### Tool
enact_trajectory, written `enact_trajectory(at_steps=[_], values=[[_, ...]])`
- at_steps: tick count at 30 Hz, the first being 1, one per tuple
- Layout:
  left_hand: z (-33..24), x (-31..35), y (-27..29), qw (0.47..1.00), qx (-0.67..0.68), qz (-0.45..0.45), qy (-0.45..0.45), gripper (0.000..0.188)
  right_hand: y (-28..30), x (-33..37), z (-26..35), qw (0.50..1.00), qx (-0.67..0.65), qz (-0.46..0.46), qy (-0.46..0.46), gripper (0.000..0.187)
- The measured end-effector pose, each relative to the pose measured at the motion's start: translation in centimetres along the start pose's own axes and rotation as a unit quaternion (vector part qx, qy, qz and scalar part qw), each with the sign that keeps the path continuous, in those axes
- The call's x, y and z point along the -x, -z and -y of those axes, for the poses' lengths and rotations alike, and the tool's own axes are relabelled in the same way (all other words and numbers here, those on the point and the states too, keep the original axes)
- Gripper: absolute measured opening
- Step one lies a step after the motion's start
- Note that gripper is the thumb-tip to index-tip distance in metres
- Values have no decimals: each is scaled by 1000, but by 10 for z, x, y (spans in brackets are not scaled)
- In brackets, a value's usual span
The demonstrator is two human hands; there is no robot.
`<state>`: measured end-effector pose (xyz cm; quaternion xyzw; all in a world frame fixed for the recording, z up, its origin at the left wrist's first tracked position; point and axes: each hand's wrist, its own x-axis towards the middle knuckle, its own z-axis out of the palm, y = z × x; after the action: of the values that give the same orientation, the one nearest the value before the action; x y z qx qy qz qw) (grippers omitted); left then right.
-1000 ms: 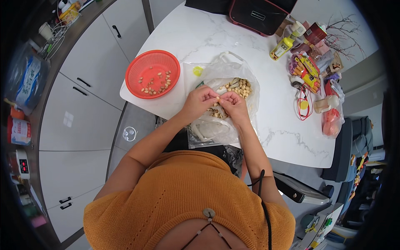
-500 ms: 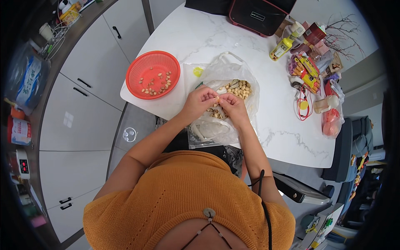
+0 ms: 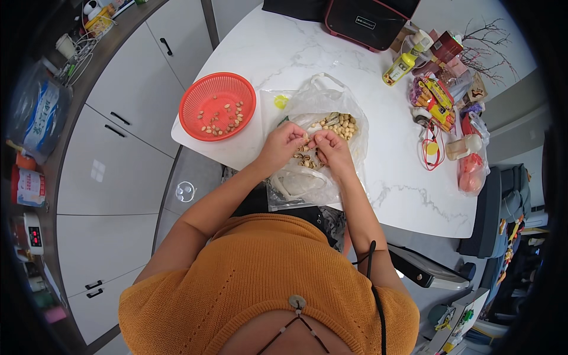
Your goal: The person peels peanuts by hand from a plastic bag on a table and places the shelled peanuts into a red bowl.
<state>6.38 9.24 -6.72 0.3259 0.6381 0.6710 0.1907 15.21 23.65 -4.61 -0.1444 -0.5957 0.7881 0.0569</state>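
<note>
Over a white plastic bag (image 3: 305,188) my two hands are close together with bent fingers. My left hand (image 3: 281,147) pinches a small, pale nut (image 3: 306,138) at its fingertips. Beside it, my right hand (image 3: 333,150) is closed, thumb against fingers; whether it holds a bit of shell I cannot make out. Just beyond the hands, whole pale-shelled nuts (image 3: 344,126) are heaped in the bag. Darker, broken shells (image 3: 306,160) lie between and below my hands. To the left, a red plastic basket (image 3: 190,102) contains several brownish kernels (image 3: 229,123).
The bag rests on a white marbled table (image 3: 402,177). A black and red appliance (image 3: 362,22) stands at the far side. Along the right are a yellow bottle (image 3: 400,69), snack packages (image 3: 435,100) and a red cord (image 3: 432,155). White cabinets (image 3: 118,160) stand at left.
My right hand has drawn slightly away from my left, opening a small gap between the fingertips. The left hand has barely moved. The basket and bag are where they were.
</note>
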Motion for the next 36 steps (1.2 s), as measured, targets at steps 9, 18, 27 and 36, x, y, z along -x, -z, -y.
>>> enact_trajectory(at_steps=[9, 18, 27, 36], values=[[-7, 3, 0, 989, -139, 11, -46, 9, 1, -1, -8, 996, 69, -2, 49, 10], [-10, 4, -1, 989, -145, 5, -43, 6, -13, 6, -9, 967, 207, -100, 109, 14], [-8, 4, -2, 997, -76, 14, 7, 4, -14, 7, -10, 926, 311, -134, 166, 12], [-6, 3, -3, 995, -99, 16, -6, 4, -15, 5, -12, 929, 303, -146, 153, 13]])
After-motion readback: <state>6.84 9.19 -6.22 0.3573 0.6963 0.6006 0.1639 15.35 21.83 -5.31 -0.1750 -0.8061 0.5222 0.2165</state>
